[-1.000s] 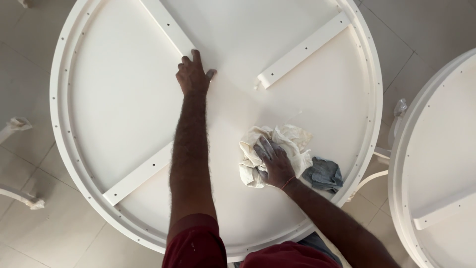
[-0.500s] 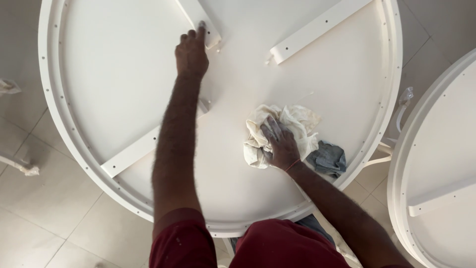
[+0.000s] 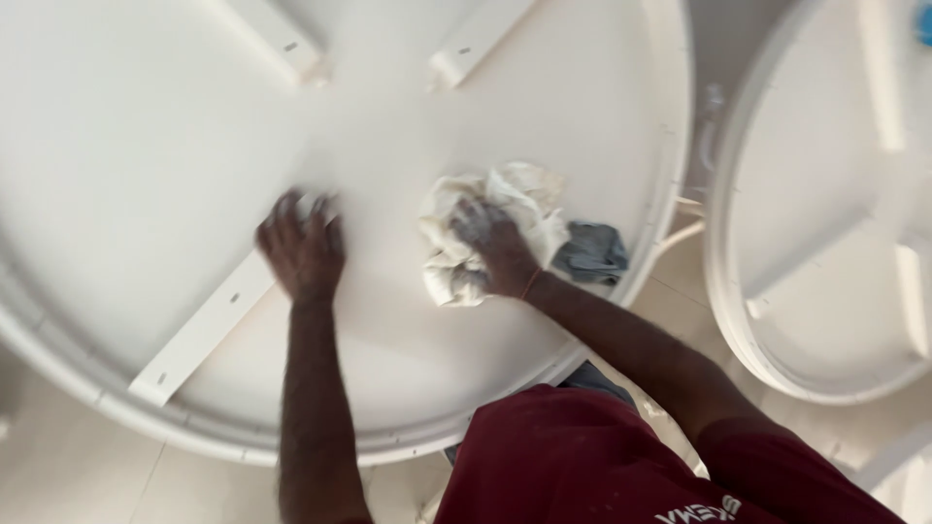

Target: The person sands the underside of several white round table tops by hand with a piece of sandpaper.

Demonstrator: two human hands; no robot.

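A wiping pass is in hand on the round white panel (image 3: 126,175). The crumpled white rag (image 3: 505,218) is pressed flat under the right hand (image 3: 490,243), whose fingers are closed down into the cloth. A grey cloth (image 3: 590,252) lies just beside that hand, toward the rim. The left hand (image 3: 303,254), blurred, is spread open on the panel beside a white brace (image 3: 199,335), gripping nothing. By judgement, the next stroke calls for steady downward pressure, with the rag kept bunched under the palm.
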